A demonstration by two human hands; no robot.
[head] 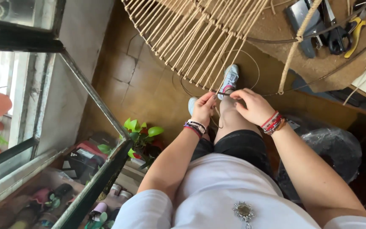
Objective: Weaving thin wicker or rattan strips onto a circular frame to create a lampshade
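pinching thin wire [224, 93] between left hand [203, 108], right hand [254, 106].

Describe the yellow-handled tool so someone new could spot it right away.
Start at the brown work table along the top right, past the big hoop of tan cords. Near its far right lies a cluster of tools; the yellow-handled pliers sit beside black-handled scissors, the only yellow there.

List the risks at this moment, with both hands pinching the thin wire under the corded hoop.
1. The thin dark wire, pinched between left hand and right hand, might spring loose and whip the fingers.
2. Its slack loop hangs near the white sneaker and could snag it.
3. The round frame strung with beige cords overhangs the table edge and might slip down.
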